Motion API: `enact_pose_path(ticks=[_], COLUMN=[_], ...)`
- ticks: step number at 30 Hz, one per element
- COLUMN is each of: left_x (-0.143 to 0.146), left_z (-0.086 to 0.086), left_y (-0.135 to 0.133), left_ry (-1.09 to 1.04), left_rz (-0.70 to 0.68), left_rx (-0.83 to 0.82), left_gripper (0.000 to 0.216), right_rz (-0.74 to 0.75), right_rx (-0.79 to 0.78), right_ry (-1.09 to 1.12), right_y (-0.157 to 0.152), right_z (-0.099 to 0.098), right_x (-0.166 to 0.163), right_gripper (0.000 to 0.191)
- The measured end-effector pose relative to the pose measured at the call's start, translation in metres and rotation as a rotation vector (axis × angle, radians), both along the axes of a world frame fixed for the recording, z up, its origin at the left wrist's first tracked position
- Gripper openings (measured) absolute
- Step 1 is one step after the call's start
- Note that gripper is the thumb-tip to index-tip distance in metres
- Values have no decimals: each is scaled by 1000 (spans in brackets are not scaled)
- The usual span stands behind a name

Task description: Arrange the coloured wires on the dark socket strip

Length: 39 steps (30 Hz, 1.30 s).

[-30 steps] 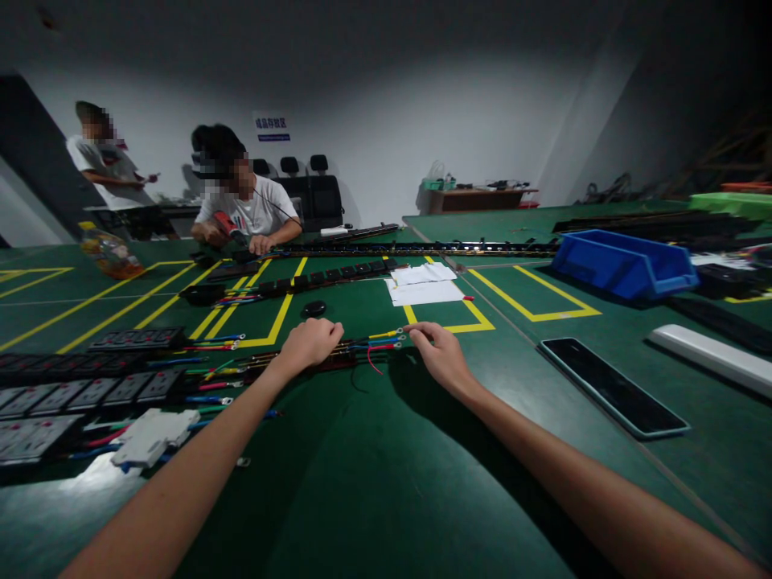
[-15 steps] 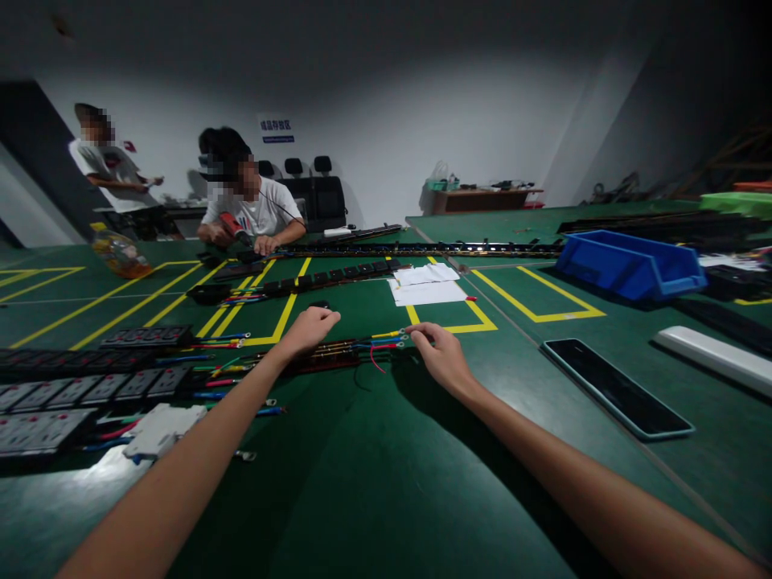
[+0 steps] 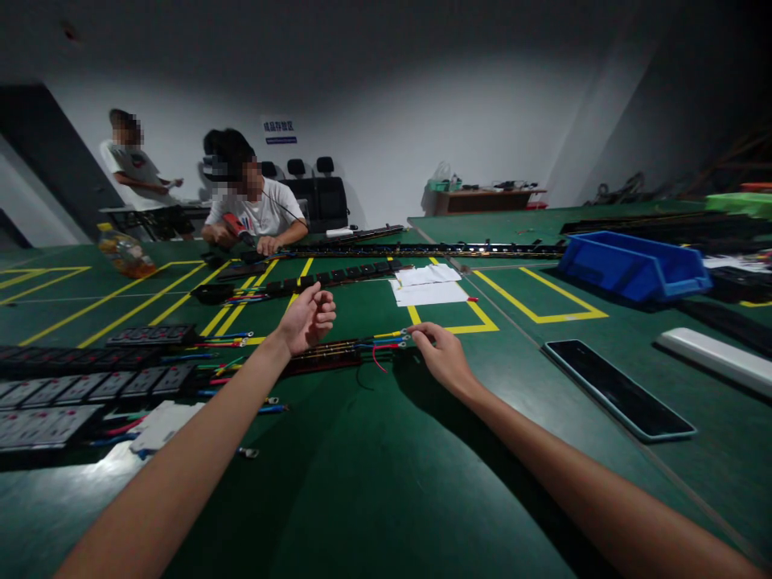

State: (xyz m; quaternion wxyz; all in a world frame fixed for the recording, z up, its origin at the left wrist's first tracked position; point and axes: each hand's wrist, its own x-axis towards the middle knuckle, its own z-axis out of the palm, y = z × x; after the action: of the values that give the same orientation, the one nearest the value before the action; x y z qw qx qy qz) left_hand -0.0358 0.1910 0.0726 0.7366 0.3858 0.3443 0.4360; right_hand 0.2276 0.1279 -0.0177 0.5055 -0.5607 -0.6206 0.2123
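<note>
My right hand point(image 3: 441, 354) pinches the ring terminal at the tip of a yellow wire point(image 3: 387, 335), thumb against forefinger. Blue wires and a loose pink-red wire point(image 3: 379, 358) with a curled end lie just beside it. These come out of a dark strip point(image 3: 329, 355) with gold-coloured lines running along it, lying flat on the green table. Above the strip's left part, my left hand point(image 3: 309, 320) is raised with its palm turned inward. Its fingers are loosely curled and nothing shows in them. The left wrist and forearm hide part of the strip and some wire ends.
Several socket strips point(image 3: 114, 388) with ring-ended wires lie at left, beside a white part point(image 3: 162, 425). White papers point(image 3: 428, 291), a phone point(image 3: 615, 388), a blue bin point(image 3: 630, 269) and a white bar point(image 3: 717, 358) lie to the right. Across the table a co-worker point(image 3: 256, 201) holds a red power tool.
My left hand has lifted off the strip and turned its palm inward, fingers curling. My right hand keeps its pinch on the wire end. The view has shifted slightly.
</note>
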Motion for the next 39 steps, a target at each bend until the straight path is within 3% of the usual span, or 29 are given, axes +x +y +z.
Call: enact_pose_path(ticks=[3, 7, 12, 16, 24, 30, 39], left_x=[6, 15, 21, 24, 24, 12, 10], left_z=[5, 4, -5, -8, 1, -7, -14], left_y=[-11, -23, -30, -37, -56, -75, -97], left_ry=[-215, -326, -327, -315, -245, -210, -331], left_rz=[-17, -27, -81, -161, -91, -116, -77], left_rx=[-100, -113, -68, -82, -121, -179, -123], left_gripper=[43, 44, 39, 47, 63, 70, 58], right_rz=[0, 11, 18, 26, 30, 23, 31], right_rx=[-9, -14, -13, -5, 20, 29, 34], right_ry=[4, 4, -7, -20, -54, -67, -80], right_y=[0, -1, -1, 0, 3, 5, 5], right_z=[0, 2, 2, 1, -1, -4, -5], right_x=[0, 0, 1, 1, 1, 1, 2], right_gripper=[34, 34, 34, 34, 33, 34, 34])
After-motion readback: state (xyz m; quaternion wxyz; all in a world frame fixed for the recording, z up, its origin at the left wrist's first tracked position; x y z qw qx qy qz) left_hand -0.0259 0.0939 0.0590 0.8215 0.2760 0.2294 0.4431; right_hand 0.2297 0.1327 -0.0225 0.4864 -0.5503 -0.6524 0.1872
